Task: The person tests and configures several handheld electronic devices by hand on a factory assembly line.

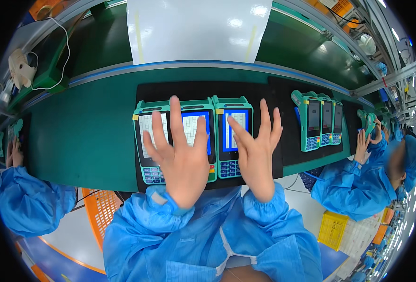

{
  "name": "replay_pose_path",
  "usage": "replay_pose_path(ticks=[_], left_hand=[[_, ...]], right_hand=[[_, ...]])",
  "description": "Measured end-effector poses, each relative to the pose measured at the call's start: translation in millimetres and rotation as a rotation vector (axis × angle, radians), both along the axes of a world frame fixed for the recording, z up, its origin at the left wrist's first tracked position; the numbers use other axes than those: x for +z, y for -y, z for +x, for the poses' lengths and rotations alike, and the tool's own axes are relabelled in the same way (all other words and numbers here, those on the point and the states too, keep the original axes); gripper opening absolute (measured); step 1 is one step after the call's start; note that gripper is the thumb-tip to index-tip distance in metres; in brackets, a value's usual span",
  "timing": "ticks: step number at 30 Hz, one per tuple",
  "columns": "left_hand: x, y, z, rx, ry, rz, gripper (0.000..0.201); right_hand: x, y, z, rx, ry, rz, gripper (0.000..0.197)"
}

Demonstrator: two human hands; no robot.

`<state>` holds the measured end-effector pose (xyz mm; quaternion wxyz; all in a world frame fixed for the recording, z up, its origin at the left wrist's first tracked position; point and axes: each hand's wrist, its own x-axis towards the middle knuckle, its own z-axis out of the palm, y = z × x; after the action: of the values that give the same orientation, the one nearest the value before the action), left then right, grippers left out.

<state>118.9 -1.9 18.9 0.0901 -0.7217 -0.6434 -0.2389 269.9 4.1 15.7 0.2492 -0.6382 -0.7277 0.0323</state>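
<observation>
Blue sleeves (pixel 144 209) frame two bare hands above a row of green handheld terminals on a black mat (pixel 196 89): the left hand (pixel 183 162), fingers spread apart and empty, hangs over the left terminal (pixel 146 123) and middle terminal (pixel 189 124), while the right hand (pixel 257 157), fingers fanned, points its index finger at the right terminal (pixel 227 141), contact impossible to tell. White grids fill the lit screens, with blue bands on two; small yellow stickers (pixel 219 111) tag the outer pair, any lettering too small to read.
</observation>
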Motion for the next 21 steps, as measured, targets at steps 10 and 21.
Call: replay_pose_path(ticks=[10,21], left_hand=[[-1,46,-11,0.0,-0.027,-0.059,0.029],[-5,16,-9,0.005,-0.002,0.002,0.031]], right_hand=[[-1,32,13,-0.02,-0.052,-0.063,0.033],[-1,9,13,-0.001,-0.063,-0.008,0.03]])
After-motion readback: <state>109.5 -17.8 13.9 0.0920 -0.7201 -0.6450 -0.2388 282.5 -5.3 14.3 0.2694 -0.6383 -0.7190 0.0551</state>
